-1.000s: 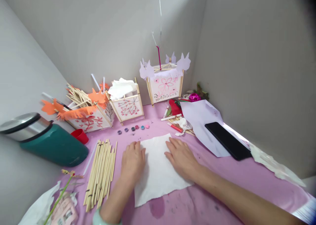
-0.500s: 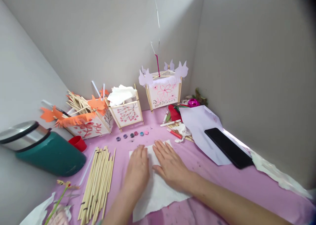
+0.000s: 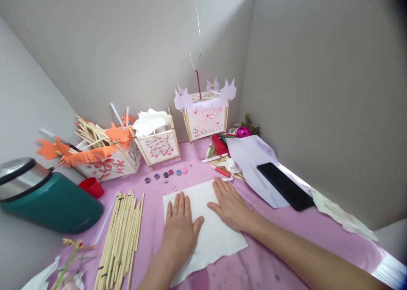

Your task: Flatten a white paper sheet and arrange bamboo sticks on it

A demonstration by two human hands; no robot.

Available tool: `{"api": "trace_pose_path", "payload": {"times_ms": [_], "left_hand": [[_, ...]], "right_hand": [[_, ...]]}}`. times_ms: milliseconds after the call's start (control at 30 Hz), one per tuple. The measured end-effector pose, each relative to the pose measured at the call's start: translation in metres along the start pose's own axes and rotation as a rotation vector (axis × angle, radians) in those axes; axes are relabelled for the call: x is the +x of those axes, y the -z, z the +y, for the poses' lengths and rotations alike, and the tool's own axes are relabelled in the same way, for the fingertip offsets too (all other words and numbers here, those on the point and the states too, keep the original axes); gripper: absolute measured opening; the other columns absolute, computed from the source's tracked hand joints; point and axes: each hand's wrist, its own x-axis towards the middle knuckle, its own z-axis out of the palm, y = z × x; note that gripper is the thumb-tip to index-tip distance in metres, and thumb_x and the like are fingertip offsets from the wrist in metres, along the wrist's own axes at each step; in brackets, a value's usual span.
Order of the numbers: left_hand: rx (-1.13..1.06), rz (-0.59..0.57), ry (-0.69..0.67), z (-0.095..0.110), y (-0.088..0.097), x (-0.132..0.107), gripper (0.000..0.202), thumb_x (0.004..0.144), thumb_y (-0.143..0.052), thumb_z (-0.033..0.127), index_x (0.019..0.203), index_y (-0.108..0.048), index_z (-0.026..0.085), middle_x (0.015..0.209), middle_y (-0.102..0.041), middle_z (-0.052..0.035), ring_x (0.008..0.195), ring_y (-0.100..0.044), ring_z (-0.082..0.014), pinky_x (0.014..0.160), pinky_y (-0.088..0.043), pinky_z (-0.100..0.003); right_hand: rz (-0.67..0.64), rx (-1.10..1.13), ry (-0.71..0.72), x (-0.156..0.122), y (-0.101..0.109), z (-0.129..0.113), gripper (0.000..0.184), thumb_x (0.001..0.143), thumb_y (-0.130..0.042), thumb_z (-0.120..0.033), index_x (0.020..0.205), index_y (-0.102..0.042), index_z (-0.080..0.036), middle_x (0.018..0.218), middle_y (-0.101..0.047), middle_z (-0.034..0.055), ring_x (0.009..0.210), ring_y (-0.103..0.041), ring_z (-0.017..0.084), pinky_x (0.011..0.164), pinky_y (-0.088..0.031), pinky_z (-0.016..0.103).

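A white sheet [image 3: 211, 239], thin like tissue or soft paper, lies flat on the pink-purple tablecloth [image 3: 254, 269]. My left hand [image 3: 181, 226] rests on its left part, fingers stretched forward and thumb out to the side. Over the sheet's right edge lies my right hand [image 3: 229, 202], palm down with the thumb spread away from the fingers. Neither hand holds anything. Just beyond the sheet runs a row of small colored pots [image 3: 165, 174], seemingly paint.
Left of the sheet lie bamboo sticks [image 3: 122, 235] and a green tumbler [image 3: 54, 201]. Behind stand an orange-trimmed lantern [image 3: 108, 165], a box frame [image 3: 160, 146] and a lilac-trimmed lantern [image 3: 208, 118]. Markers [image 3: 219, 170] and a black phone [image 3: 282, 184] on lilac paper [image 3: 248, 154] sit right.
My hands have moved apart, the left toward the left edge and the right toward the right edge. More of the sheet shows between them, and it looks flatter. The view has shifted slightly.
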Motion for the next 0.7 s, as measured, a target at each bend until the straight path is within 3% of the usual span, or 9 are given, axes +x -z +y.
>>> {"api": "trace_pose_path", "payload": {"times_ms": [133,233,433,533,633,700], "left_hand": [[0.014,0.014,0.007,0.000,-0.002,0.000,0.069,0.090,-0.031,0.051,0.136,-0.038,0.000,0.144,-0.028,-0.0216,0.136,-0.024,-0.0325,0.110,-0.028,-0.054],[0.028,0.043,0.005,-0.001,-0.005,0.000,0.067,0.091,-0.031,0.050,0.135,-0.040,0.000,0.144,-0.029,-0.0213,0.136,-0.025,-0.0324,0.109,-0.028,-0.053],[0.024,0.115,-0.050,-0.007,-0.012,-0.002,0.068,0.091,-0.028,0.049,0.133,-0.043,-0.001,0.142,-0.034,-0.0227,0.135,-0.027,-0.0335,0.109,-0.028,-0.053],[0.014,0.116,-0.074,-0.009,-0.012,-0.002,0.068,0.090,-0.027,0.049,0.133,-0.043,-0.003,0.142,-0.035,-0.0231,0.136,-0.026,-0.0338,0.109,-0.026,-0.053],[0.015,0.097,-0.071,-0.009,-0.011,-0.003,0.069,0.090,-0.026,0.049,0.133,-0.042,-0.003,0.142,-0.035,-0.0233,0.136,-0.026,-0.0339,0.109,-0.025,-0.053],[0.016,0.087,-0.067,-0.008,-0.010,-0.004,0.069,0.090,-0.025,0.049,0.134,-0.041,-0.003,0.143,-0.034,-0.0227,0.136,-0.026,-0.0335,0.109,-0.025,-0.052]], "right_hand": [[0.032,-0.016,-0.011,-0.019,-0.002,0.015,0.077,0.092,-0.026,-0.059,0.145,-0.025,-0.004,0.152,-0.013,0.0175,0.141,-0.012,0.029,0.114,-0.018,0.046],[0.068,-0.039,-0.084,-0.050,0.001,0.028,0.076,0.091,-0.028,-0.059,0.145,-0.026,-0.005,0.152,-0.015,0.0170,0.140,-0.015,0.029,0.114,-0.020,0.047],[0.147,-0.034,-0.131,-0.159,0.001,0.053,0.064,0.092,-0.038,-0.048,0.147,-0.023,-0.019,0.152,-0.022,0.0073,0.139,-0.023,0.026,0.114,-0.022,0.048],[0.343,-0.006,-0.375,-0.222,-0.018,0.076,0.059,0.090,-0.040,-0.044,0.143,-0.035,-0.019,0.149,-0.031,0.0071,0.137,-0.027,0.026,0.114,-0.016,0.051],[0.622,0.211,-0.868,-0.270,-0.042,0.115,0.060,0.084,-0.043,-0.049,0.132,-0.049,-0.014,0.144,-0.039,0.0137,0.135,-0.030,0.030,0.112,-0.020,0.052],[0.714,0.407,-1.108,-0.283,-0.053,0.142,0.058,0.080,-0.045,-0.053,0.122,-0.056,-0.014,0.133,-0.051,0.0184,0.130,-0.038,0.035,0.107,-0.027,0.057]]}}
